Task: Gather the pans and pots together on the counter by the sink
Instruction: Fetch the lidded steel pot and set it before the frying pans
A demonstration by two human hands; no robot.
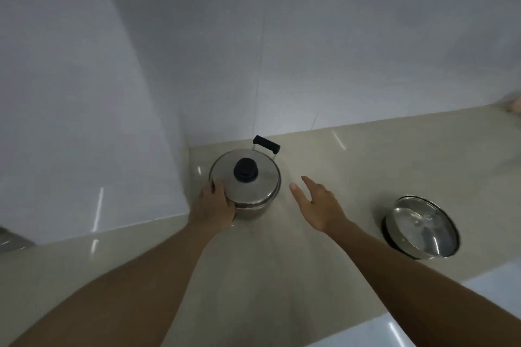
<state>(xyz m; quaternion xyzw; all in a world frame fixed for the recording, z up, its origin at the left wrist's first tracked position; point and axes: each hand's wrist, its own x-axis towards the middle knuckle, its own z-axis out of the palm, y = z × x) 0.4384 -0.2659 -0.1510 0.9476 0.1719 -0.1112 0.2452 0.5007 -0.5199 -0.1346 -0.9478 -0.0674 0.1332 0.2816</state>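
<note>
My left hand (215,205) grips the lidded pot (245,184) in the corner at frame centre; my right hand (318,205) is open, empty. The second pot (421,227), probably upside down, waits at right, well apart

The pot (255,203) and its lid (244,179) look like polished stainless steel, glossy and mirror-smooth; the lid knob (245,169) and side handle (266,144) look like matt black plastic. The upturned lid (421,227) is shiny metal too. The counter (282,262) is smooth beige stone or tile with glossy reflections, the wall (310,65) smooth white tile.
</note>
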